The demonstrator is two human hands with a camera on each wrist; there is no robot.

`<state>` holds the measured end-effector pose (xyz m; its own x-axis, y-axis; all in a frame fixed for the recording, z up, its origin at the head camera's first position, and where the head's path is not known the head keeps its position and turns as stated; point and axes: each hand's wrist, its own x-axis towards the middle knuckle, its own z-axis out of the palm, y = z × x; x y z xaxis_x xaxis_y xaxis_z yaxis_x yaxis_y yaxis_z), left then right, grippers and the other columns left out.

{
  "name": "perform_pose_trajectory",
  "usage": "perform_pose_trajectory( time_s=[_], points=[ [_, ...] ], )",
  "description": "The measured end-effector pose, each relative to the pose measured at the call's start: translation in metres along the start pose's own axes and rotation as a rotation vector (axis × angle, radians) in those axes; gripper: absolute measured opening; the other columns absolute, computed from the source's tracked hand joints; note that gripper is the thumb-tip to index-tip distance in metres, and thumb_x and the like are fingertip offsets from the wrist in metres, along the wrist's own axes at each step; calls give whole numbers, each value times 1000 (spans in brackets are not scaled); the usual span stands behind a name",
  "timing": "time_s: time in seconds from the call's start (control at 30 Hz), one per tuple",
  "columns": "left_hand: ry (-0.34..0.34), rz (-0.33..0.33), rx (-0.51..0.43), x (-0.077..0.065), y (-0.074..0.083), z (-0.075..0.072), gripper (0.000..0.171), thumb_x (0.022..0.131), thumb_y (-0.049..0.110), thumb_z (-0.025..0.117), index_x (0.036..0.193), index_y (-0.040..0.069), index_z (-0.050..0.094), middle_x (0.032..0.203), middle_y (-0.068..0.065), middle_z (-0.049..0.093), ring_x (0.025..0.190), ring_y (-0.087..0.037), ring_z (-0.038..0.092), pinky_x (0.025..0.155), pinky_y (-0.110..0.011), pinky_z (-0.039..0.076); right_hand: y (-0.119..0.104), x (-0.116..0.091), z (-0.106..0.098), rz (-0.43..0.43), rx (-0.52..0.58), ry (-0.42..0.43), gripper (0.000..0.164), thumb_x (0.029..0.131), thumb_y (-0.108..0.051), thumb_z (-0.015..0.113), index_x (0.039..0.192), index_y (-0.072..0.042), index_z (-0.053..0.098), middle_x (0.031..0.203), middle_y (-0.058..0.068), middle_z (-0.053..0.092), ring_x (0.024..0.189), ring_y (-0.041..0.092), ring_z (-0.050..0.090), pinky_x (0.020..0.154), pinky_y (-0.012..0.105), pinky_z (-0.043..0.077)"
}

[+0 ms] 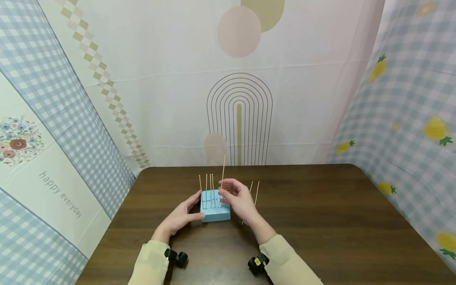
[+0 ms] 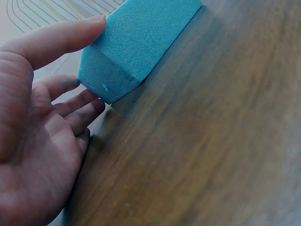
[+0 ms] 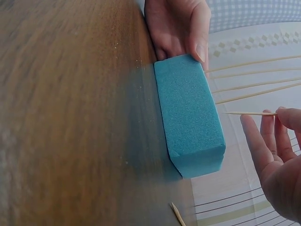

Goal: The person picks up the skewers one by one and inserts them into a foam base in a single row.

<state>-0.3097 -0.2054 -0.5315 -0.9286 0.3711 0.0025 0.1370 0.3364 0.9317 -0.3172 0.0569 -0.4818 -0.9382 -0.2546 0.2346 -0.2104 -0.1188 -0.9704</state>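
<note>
A blue foam block with small marks on its top sits on the table, several thin wooden skewers standing upright in its left part. My left hand holds the block's left end, thumb at the front corner and fingers along the side, as the left wrist view also shows the block. Above the block's right part, my right hand pinches another wooden skewer between thumb and fingers. Its pointed lower tip is close over the top face in the right wrist view.
Right of the block, partly behind my right hand, lie loose skewers on the brown wooden table. A patterned white cloth hangs behind the table, with checked cloths at both sides. Black wrist cameras are strapped to both sleeves.
</note>
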Motion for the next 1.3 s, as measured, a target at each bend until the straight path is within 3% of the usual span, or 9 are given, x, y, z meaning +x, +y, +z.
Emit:
perform_pose_trajectory(
  time_s=[0.17, 0.4, 0.57, 1.03, 1.3],
  points=[
    [1, 4, 6, 0, 1, 0, 94, 97, 24, 81, 171, 9, 26, 176, -15, 23, 162, -37, 18, 127, -61, 14, -1, 0, 0, -1, 1, 3, 28, 103, -3, 71, 130, -5, 70, 118, 19, 70, 106, 27, 71, 89, 53, 62],
    [-1, -2, 4, 1, 1, 0, 94, 97, 25, 81, 171, 9, 26, 176, -15, 23, 162, -37, 17, 127, -61, 14, 1, 0, -1, -13, -21, -6, 29, 104, -3, 69, 133, 2, 67, 116, 19, 70, 106, 28, 71, 88, 49, 62],
    [-2, -9, 5, 1, 2, 1, 94, 97, 26, 81, 171, 10, 26, 176, -14, 22, 163, -37, 17, 127, -61, 13, 2, 0, 0, -11, -43, -15, 25, 105, -3, 68, 130, -1, 69, 117, 19, 71, 109, 32, 72, 88, 47, 63],
    [2, -20, 8, -2, 1, 1, 95, 98, 28, 80, 172, 10, 24, 176, -15, 23, 163, -38, 15, 127, -61, 13, 2, -2, 2, 1, -43, -27, 22, 106, -2, 66, 128, -4, 69, 118, 20, 70, 108, 27, 72, 87, 44, 63],
    [10, -17, 15, -2, 2, 1, 96, 97, 29, 80, 172, 9, 23, 176, -16, 24, 162, -40, 16, 127, -63, 14, 3, -2, 3, 4, -46, -38, 23, 104, -3, 68, 127, 0, 69, 116, 18, 70, 106, 25, 71, 89, 50, 62]
  ],
)
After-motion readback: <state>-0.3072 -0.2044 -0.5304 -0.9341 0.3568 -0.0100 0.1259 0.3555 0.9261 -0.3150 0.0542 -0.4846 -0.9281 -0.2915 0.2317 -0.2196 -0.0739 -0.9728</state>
